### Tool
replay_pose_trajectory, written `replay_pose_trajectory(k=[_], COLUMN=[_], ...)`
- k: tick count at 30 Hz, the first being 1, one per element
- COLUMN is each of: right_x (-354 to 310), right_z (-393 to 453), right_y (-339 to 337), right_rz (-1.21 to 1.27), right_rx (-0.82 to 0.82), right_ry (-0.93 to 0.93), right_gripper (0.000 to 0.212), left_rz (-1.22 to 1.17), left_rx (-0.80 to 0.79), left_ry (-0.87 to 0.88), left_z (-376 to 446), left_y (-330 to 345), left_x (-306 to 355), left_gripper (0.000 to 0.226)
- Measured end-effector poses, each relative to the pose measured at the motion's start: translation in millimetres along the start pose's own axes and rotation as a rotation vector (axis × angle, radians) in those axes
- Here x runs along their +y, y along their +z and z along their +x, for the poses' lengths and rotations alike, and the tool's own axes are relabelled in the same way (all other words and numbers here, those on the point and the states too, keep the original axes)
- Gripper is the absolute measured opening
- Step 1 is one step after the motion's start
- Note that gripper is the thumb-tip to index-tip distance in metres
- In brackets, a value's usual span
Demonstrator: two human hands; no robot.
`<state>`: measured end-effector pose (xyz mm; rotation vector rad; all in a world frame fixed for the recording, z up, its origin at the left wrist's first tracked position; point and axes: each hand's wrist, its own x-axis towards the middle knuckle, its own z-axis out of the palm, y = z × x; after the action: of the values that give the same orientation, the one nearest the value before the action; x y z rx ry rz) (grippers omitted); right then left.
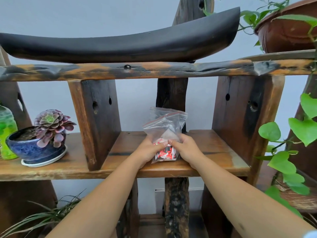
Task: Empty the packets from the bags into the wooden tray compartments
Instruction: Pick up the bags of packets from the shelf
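Note:
A clear zip bag (pixel 165 125) with a red seal strip stands upright on the wooden shelf (pixel 214 145), in the middle compartment between two thick uprights. Red and white packets (pixel 166 153) fill its bottom. My left hand (pixel 148 149) grips the bag's left side and my right hand (pixel 186 148) grips its right side, thumbs meeting over the packets. A second clear bag seems to stand right behind it, partly hidden. No wooden tray is in view.
A purple succulent in a blue pot (pixel 36 146) and a green bottle (pixel 6 133) stand in the left compartment. Leafy vines (pixel 291 134) hang at the right, under a brown pot (pixel 288 30). A black curved board (pixel 120 43) tops the rack.

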<state>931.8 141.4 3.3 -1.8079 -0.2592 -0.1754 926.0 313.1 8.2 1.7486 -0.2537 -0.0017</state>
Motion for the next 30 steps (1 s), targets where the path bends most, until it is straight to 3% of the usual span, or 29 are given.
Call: replay_pose_trajectory(k=[3,7,10,13,15,18,22,30], right_x=[-9.3,-21.1,-28.3,-34.7,-34.9,-27.2,-4.1,38.1], right_z=[-16.3,-53.7,-94.0,-138.6,-162.8,-192.6,-236.0,-327.3], right_y=[1.0,4.4,3.4,1.2,1.2,-0.2,2.3,29.6], right_rz=[0.103,0.267,0.396,0.326,0.315,0.314,0.351,0.468], right_rx=[0.022,0.061,-0.074,-0.253,-0.276,-0.277,-0.241,-0.139], right_ry=[0.048,0.110,0.170,0.191,0.224,0.257,0.308,0.336], right_gripper=[0.016,0.023,0.034,0.042,0.042,0.039,0.034,0.035], left_rz=[0.019,-0.195,-0.344,-0.374,-0.347,-0.358,-0.399,-0.414], left_rx=[0.087,0.162,0.165,0.148,0.113,0.002,-0.096,-0.104], left_ry=[0.050,0.050,0.001,-0.038,-0.070,-0.120,-0.198,-0.282], left_z=[-12.4,-46.0,-83.5,-123.6,-150.0,-186.6,-232.4,-309.3], left_y=[8.3,25.7,36.0,44.6,51.9,59.5,67.3,82.1], left_x=[4.2,8.3,8.9,8.1,6.4,-1.5,-28.7,-79.4], left_gripper=[0.047,0.028,0.027,0.027,0.026,0.034,0.065,0.057])
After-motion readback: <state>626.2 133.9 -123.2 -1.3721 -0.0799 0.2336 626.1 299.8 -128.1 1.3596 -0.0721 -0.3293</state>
